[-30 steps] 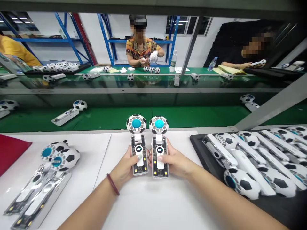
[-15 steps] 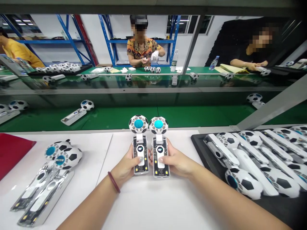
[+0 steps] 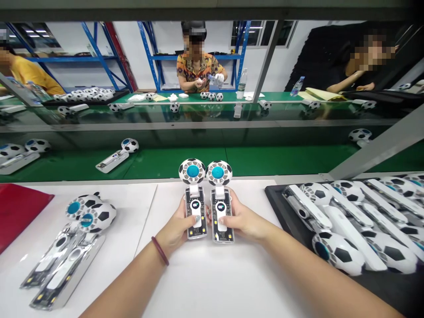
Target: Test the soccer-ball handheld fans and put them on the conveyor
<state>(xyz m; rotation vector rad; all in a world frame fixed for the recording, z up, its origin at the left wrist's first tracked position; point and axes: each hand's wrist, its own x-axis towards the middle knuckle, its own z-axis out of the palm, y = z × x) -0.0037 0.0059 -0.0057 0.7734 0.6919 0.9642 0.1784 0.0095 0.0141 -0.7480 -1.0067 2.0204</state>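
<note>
My left hand (image 3: pixel 175 223) is wrapped round a handheld fan (image 3: pixel 196 225) with a football-patterned head, its thumb on the white strip below a small round display that reads 100. Close beside it, my right hand (image 3: pixel 243 218) grips a matching handheld fan (image 3: pixel 221 227), thumb likewise on the strip; its display also shows 100. Both fans are upright, heads away from me, with teal centres facing me and clear cases showing dark circuit boards. The fingers behind the cases are mostly hidden.
Two similar fans (image 3: pixel 71 260) lie on the white table to the left, near a red sheet (image 3: pixel 23 212). At right, a black tray (image 3: pixel 276 203) holds several more. Beyond runs a green conveyor (image 3: pixel 185 152) carrying fans, with a slanted metal post (image 3: pixel 374 137). Co-workers sit opposite.
Fans on the near conveyor have shifted right. The co-worker at far right has raised a hand towards the head. The right-hand fan's teal centre looks less bright; both my hands keep their hold.
</note>
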